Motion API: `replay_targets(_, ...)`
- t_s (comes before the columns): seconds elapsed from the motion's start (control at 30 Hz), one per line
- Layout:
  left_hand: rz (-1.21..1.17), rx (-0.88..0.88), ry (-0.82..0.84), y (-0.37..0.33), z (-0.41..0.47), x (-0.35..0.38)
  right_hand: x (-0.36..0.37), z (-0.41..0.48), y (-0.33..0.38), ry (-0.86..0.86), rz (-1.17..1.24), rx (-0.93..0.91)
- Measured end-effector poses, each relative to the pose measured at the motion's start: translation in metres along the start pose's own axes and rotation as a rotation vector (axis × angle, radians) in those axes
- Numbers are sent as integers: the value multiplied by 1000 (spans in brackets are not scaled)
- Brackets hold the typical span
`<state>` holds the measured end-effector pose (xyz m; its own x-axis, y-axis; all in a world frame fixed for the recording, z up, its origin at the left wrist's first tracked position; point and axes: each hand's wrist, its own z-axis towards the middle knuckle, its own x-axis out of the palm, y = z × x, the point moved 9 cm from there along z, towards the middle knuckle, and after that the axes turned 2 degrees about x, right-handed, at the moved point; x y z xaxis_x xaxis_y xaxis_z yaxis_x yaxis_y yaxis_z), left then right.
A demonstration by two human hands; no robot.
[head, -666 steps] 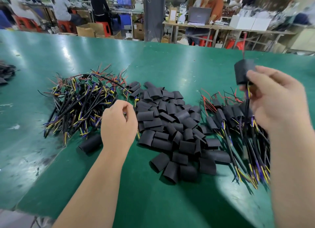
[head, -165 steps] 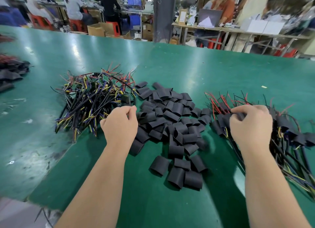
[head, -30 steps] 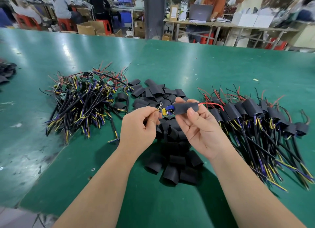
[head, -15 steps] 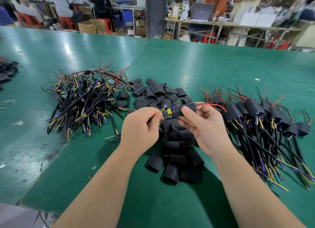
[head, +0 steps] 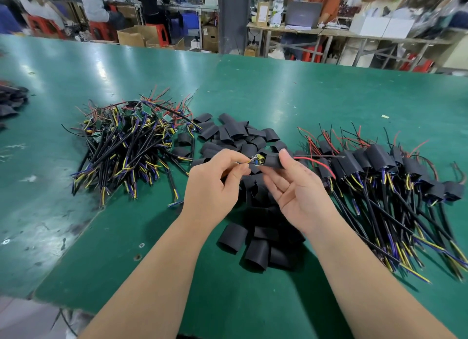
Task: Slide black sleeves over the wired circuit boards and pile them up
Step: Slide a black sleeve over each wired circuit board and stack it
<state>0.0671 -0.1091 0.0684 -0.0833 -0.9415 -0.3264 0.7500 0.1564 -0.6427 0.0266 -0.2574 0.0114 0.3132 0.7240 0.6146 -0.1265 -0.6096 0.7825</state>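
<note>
Many bare boards [head: 121,141] await sleeving at centre-left; sleeved units [head: 379,166] are piled at right. I see my left hand [head: 212,186] pinching one board [head: 258,159] by its leads and my right hand [head: 296,194] pinching a sleeve [head: 272,160] that is only partly on.

bare boards [head: 126,146] left, loose sleeves [head: 240,141] centre, sleeved boards [head: 385,171] right, all on table [head: 304,90]

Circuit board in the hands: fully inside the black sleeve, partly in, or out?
Partly in: the board shows yellow and blue parts beyond the sleeve in the right hand; left hand pinches its wires.
</note>
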Motion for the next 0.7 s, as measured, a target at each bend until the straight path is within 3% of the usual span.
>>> replay_targets(0.4,152,83,2,-4,0,0,6,-7,8,-19,-309,-159)
replay_targets(0.57,21,-61,-63,6,1,-7,10,-6,3,-11,6,-14)
replay_targets(0.7,-50,-129,-168,17,2,-25,-2,-10,40,-124,238,-65)
